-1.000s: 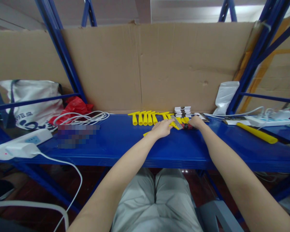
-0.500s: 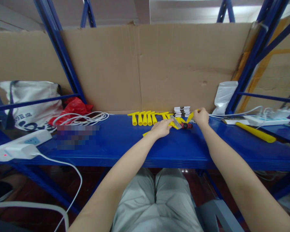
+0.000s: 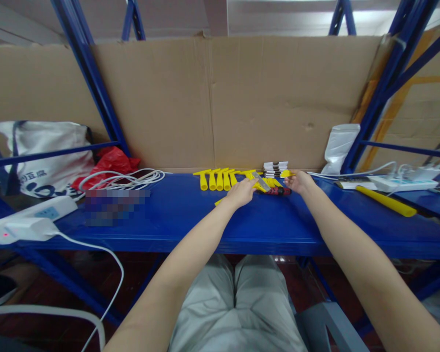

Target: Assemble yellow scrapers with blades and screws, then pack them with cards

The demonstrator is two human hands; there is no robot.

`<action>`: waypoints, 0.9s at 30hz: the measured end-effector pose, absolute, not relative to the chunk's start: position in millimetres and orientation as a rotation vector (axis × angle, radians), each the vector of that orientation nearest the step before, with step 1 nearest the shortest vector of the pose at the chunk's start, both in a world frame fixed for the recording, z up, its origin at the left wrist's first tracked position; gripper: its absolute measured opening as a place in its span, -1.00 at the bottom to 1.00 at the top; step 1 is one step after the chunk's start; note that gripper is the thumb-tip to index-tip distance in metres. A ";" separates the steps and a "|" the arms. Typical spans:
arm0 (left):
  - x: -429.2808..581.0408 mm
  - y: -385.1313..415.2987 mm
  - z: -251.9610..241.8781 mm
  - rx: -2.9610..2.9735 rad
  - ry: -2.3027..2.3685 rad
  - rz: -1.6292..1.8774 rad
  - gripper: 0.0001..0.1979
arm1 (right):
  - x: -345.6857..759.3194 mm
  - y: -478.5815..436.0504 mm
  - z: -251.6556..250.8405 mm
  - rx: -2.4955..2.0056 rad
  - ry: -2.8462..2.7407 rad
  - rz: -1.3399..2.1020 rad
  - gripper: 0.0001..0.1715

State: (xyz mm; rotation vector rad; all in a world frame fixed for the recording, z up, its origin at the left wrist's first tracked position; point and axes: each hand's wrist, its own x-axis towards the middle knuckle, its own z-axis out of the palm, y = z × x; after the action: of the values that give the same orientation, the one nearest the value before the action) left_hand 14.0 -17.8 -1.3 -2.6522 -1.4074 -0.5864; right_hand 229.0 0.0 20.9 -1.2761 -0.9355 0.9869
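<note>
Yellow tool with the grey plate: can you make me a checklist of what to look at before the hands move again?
1. Left hand holding the grey-plated yellow tool: ok.
2. Right hand holding the small yellow piece: ok.
3. Grey plate fixed tightly: cannot tell, too small to see.
4. Red-and-black tool clear of the right hand's fingers: cannot tell, they're very close.
5. Coiled white cords away from both hands: ok, far off to the left.
</note>
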 end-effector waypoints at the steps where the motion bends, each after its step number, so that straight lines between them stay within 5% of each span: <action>1: 14.0 -18.1 -1.2 -2.651 -1.401 -0.582 -0.51 | 228.8 -0.6 22.1 -1.219 -0.873 1.079 -0.77; 7: 13.9 -22.3 1.2 -2.637 -1.397 -0.524 -0.53 | 216.1 -7.1 28.8 -1.010 -0.639 1.347 -0.77; 27: 12.0 -20.0 -0.2 -2.678 -1.413 -0.615 -0.57 | 200.4 -19.6 29.9 -1.142 -0.994 1.281 -0.75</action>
State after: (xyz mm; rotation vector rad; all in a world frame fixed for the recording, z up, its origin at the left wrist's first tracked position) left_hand 12.0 -20.0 -0.2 -2.6777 -1.4126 -0.6153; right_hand 200.4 -19.6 29.9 -1.1419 -0.9937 1.2815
